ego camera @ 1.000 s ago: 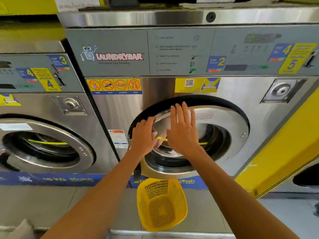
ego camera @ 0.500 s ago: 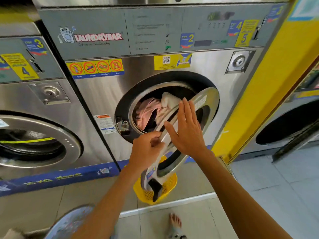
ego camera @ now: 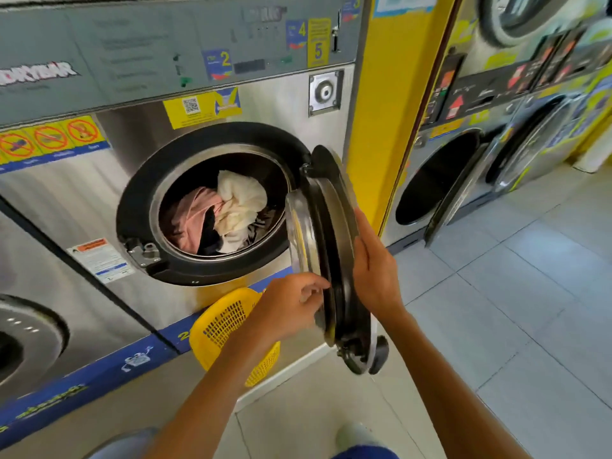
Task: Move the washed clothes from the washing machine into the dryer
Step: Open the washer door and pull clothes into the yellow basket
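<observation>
Steel machines line a yellow-trimmed laundromat with a pale tiled floor, and the washer (ego camera: 212, 180) at centre stands with its round door (ego camera: 326, 246) swung out to the right. Inside the drum, a tangle of clothes (ego camera: 222, 215) sits heaped against the near lip: a pink piece on the left, a cream one on top, something dark beneath.

The left hand (ego camera: 291, 309) curls loosely at the door's lower inner edge, fingers bent but gripping nothing that can be made out. The right hand (ego camera: 372, 270) lies flat and spread against the door's outer face. Neither touches the clothes, which lie up and to the left of both hands, across the open doorway.

Freshly washed, the load is probably damp, limp and heavier than it looks, and likely twisted together, so one pull may drag several pieces. It seems best gathered from beneath in a bunched armful rather than pinched at a corner, with trailing ends watched so they do not snag on the latch (ego camera: 144, 255) at the opening's lower left.

On the floor below the opening, a yellow basket (ego camera: 225, 329) waits, partly hidden by the left forearm. To the far right, a dryer (ego camera: 437, 180) stands with its door open, well apart from the washer.
</observation>
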A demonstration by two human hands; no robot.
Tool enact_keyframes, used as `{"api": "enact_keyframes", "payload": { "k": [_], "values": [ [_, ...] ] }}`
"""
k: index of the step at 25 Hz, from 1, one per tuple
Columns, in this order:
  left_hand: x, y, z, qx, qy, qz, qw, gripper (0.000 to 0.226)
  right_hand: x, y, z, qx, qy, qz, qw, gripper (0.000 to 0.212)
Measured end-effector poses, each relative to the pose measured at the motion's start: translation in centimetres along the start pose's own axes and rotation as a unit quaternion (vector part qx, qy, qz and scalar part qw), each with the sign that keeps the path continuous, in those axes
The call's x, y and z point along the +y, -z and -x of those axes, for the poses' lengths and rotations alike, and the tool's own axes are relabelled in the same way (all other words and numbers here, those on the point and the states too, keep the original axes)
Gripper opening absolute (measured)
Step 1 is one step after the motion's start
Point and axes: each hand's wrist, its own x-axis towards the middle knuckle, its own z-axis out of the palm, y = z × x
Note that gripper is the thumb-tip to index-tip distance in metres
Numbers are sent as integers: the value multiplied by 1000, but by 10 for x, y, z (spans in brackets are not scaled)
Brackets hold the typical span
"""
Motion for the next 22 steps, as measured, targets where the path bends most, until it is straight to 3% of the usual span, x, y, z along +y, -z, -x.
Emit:
{"api": "enact_keyframes", "payload": {
  "k": [5, 9, 15, 22],
  "values": [
    [53, -31, -54, 14, -84, -66, 994, 41, 38, 49, -13, 68, -36, -9, 997, 41],
    [80, -66, -96, 48, -86, -97, 990, 56, 69, 81, -32, 69, -22, 19, 997, 38],
    [95, -110, -144, 116, -137, -246, 952, 59, 113, 127, -65, 30, 13, 31, 999, 42],
    [103, -156, -181, 58, -99, -280, 953, 73, 154, 175, -108, -26, 11, 45, 999, 41]
  ]
}}
